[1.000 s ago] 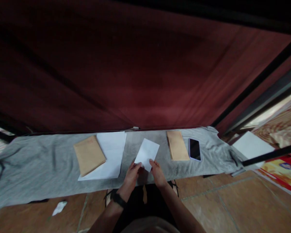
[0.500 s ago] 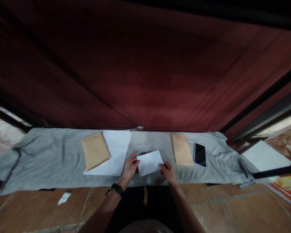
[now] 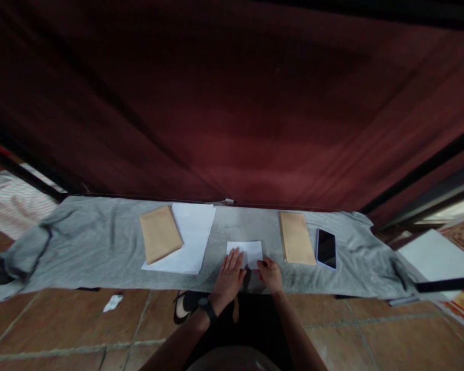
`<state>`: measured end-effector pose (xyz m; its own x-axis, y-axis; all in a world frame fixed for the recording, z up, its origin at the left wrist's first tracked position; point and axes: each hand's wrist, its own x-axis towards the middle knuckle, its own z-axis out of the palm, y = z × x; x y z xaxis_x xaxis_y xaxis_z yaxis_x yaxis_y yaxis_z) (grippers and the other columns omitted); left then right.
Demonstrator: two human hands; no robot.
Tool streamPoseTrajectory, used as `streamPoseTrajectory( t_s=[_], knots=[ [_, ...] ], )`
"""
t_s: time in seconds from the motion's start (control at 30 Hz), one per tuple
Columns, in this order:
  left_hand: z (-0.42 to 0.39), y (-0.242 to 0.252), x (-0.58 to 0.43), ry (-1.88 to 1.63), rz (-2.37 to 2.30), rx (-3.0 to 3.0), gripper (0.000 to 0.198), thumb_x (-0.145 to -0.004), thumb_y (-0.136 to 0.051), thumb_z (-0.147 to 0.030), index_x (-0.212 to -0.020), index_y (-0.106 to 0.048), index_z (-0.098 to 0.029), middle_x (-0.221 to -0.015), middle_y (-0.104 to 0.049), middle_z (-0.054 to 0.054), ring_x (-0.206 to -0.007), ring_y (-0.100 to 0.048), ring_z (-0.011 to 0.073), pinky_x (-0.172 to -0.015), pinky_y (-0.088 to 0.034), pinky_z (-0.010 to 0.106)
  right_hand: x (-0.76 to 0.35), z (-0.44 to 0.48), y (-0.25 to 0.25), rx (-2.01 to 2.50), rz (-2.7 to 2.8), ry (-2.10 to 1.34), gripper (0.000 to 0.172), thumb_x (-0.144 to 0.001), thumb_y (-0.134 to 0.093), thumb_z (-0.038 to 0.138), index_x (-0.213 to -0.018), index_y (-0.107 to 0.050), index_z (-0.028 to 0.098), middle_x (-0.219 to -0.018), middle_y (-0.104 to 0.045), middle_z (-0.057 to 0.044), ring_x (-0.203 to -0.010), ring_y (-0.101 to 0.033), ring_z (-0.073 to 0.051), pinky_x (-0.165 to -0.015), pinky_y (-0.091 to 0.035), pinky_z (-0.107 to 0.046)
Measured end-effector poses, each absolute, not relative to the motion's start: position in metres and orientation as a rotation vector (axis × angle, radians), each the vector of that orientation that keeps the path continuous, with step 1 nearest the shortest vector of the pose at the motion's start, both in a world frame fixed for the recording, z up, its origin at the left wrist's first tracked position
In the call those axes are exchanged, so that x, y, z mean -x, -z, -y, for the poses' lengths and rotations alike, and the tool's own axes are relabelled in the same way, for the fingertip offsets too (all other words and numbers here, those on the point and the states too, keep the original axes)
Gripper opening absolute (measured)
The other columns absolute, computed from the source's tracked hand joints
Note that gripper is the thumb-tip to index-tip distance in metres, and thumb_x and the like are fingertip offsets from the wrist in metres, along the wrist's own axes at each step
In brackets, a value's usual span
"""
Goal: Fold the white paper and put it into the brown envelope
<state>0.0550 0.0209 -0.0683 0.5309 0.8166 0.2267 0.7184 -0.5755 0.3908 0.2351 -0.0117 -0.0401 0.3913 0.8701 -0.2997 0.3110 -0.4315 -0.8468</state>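
A small folded white paper (image 3: 251, 250) lies flat on the grey cloth (image 3: 100, 247) in front of me. My left hand (image 3: 230, 275) rests flat on the paper's near left part with fingers stretched out. My right hand (image 3: 270, 274) has its fingers curled at the paper's near right corner and touches its edge. A dark band sits on my left wrist.
Left of the paper lie a brown envelope (image 3: 160, 240) on white sheets (image 3: 191, 234). To the right are another brown envelope (image 3: 296, 238) and a dark phone (image 3: 326, 248). A dark red curtain (image 3: 232, 103) hangs behind. A white board (image 3: 433, 255) lies at far right on the tiled floor.
The white paper was held up tilted, then turned and laid flat on the cloth. My left hand has opened flat onto it; my right hand stays at its right corner.
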Motion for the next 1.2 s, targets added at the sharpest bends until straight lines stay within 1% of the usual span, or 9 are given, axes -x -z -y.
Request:
streamPoseTrajectory(
  t_s=[0.13,0.2,0.3,0.43,0.53,0.73,0.83,1.07,1.2],
  knots=[
    [-0.005,0.069,-0.049,-0.464,-1.330,-2.711,0.058,-0.099,-0.047,-0.034,-0.152,-0.036,-0.016,-0.159,-0.038,0.014,-0.148,-0.032,0.0277,-0.119,-0.033,0.050,-0.238,0.016,0.039,2.091,1.110,-0.882,0.023,-0.090,-0.053,0.035,-0.082,-0.068,0.020,-0.064,-0.070,-0.004,-0.056,-0.065,-0.018,-0.054,-0.045,-0.024],
    [-0.002,0.069,-0.041,-0.459,-1.344,-2.765,0.058,-0.099,-0.047,-0.036,-0.153,-0.036,-0.016,-0.159,-0.037,0.013,-0.148,-0.032,0.0261,-0.119,-0.033,0.047,-0.239,0.021,0.037,2.202,1.128,-0.756,0.021,-0.091,-0.055,0.031,-0.094,-0.070,0.016,-0.073,-0.072,-0.010,-0.070,-0.069,-0.023,-0.065,-0.048,-0.029],
    [-0.001,0.068,-0.031,-0.457,-1.330,-2.827,0.058,-0.100,-0.046,-0.040,-0.152,-0.038,-0.016,-0.159,-0.037,0.012,-0.148,-0.032,0.0255,-0.119,-0.033,0.045,-0.235,0.025,0.034,2.320,1.232,-0.477,0.029,-0.094,-0.052,0.025,-0.115,-0.066,0.011,-0.094,-0.073,-0.018,-0.091,-0.070,-0.029,-0.083,-0.049,-0.038],
    [-0.001,0.068,-0.027,-0.439,-1.310,-2.861,0.057,-0.100,-0.046,-0.039,-0.151,-0.040,-0.016,-0.159,-0.037,0.012,-0.148,-0.033,0.0263,-0.119,-0.033,0.045,-0.215,0.021,0.036,2.096,1.703,-0.112,0.033,-0.101,-0.041,0.024,-0.121,-0.065,0.014,-0.122,-0.069,-0.016,-0.118,-0.061,-0.026,-0.103,-0.042,-0.041],
    [-0.001,0.070,-0.025,-0.433,-1.293,-2.864,0.055,-0.100,-0.045,-0.037,-0.150,-0.043,-0.015,-0.157,-0.039,0.014,-0.147,-0.034,0.0267,-0.119,-0.033,0.046,-0.199,0.018,0.046,1.915,1.902,-0.021,0.041,-0.103,-0.038,0.028,-0.139,-0.056,0.017,-0.146,-0.055,-0.012,-0.137,-0.047,-0.024,-0.114,-0.033,-0.043],
    [-0.006,0.068,-0.037,-0.466,-1.344,-2.769,0.048,-0.103,-0.037,-0.032,-0.146,-0.048,-0.013,-0.151,-0.049,0.014,-0.143,-0.042,0.0252,-0.117,-0.036,0.047,-0.198,0.025,0.069,1.936,1.975,0.026,0.049,-0.102,-0.041,0.029,-0.150,-0.045,0.021,-0.155,-0.043,-0.010,-0.143,-0.041,-0.025,-0.118,-0.027,-0.045],
    [-0.018,0.065,-0.057,-0.509,-1.355,-2.716,0.049,-0.103,-0.034,-0.032,-0.146,-0.047,-0.012,-0.151,-0.048,0.014,-0.143,-0.041,0.0255,-0.117,-0.036,0.048,-0.201,0.027,0.071,1.952,1.988,0.013,0.049,-0.102,-0.040,0.026,-0.151,-0.042,0.022,-0.157,-0.040,-0.008,-0.145,-0.038,-0.023,-0.119,-0.025,-0.043],
    [-0.048,0.070,-0.063,-0.491,-1.370,-2.704,0.052,-0.103,-0.036,-0.035,-0.149,-0.043,-0.012,-0.155,-0.043,0.014,-0.147,-0.034,0.0259,-0.120,-0.030,0.049,-0.203,0.028,0.077,1.890,1.959,0.022,0.047,-0.103,-0.041,0.032,-0.148,-0.046,0.020,-0.154,-0.046,-0.010,-0.144,-0.039,-0.024,-0.118,-0.029,-0.046],
    [-0.047,0.073,-0.045,-0.523,-1.395,-2.736,0.055,-0.102,-0.038,-0.036,-0.151,-0.040,-0.011,-0.158,-0.039,0.014,-0.148,-0.032,0.0254,-0.121,-0.028,0.047,-0.206,0.021,0.077,1.853,1.901,-0.015,0.044,-0.104,-0.035,0.026,-0.143,-0.053,0.016,-0.149,-0.052,-0.011,-0.140,-0.045,-0.022,-0.117,-0.033,-0.045]
  ],
)
